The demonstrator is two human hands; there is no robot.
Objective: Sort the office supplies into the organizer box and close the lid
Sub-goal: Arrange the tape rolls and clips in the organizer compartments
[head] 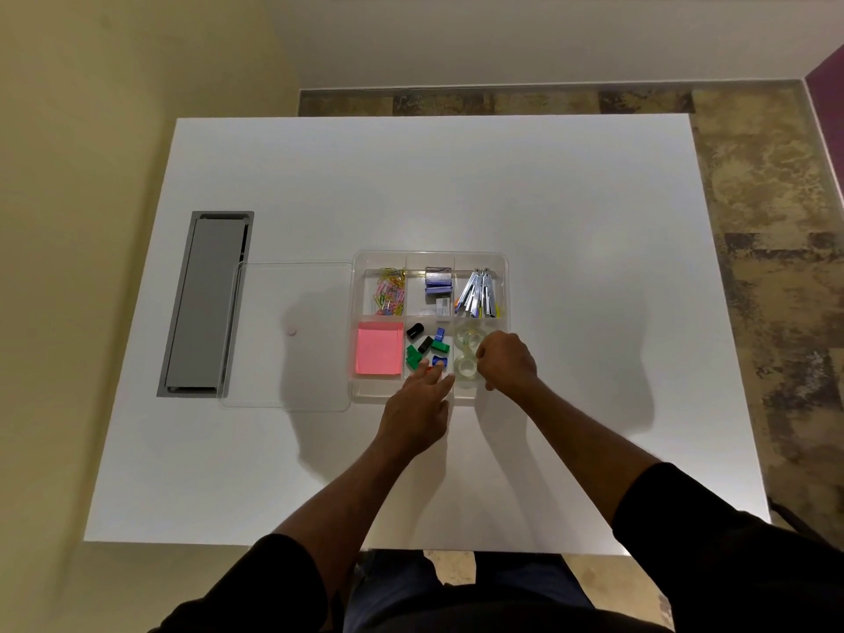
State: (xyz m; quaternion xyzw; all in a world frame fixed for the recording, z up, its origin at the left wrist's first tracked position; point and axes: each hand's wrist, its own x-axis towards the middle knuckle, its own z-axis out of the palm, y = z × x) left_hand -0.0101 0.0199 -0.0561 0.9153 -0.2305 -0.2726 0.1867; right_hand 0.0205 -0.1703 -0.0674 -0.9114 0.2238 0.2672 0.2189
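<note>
The clear organizer box [506, 285] stands mid-table with six compartments. The far row holds coloured paper clips [389, 287], staple boxes [437, 285] and silver clips [479, 294]. The near row holds pink sticky notes [379, 350], small sharpeners and erasers [427, 344], and clear tape rolls [466, 338]. My left hand [415, 406] reaches over the near rim, fingers spread, tips at a red piece [428, 370] in the middle compartment. My right hand [507, 363] hovers curled over the tape compartment; whether it holds anything is hidden. The clear lid [292, 333] lies flat to the left of the box.
A grey cable hatch [205, 303] is set into the white table [593, 267] at the left, with the lid's left edge overlapping it. A small pink dot [291, 332] shows under the lid. Patterned floor lies beyond the table's right and far edges.
</note>
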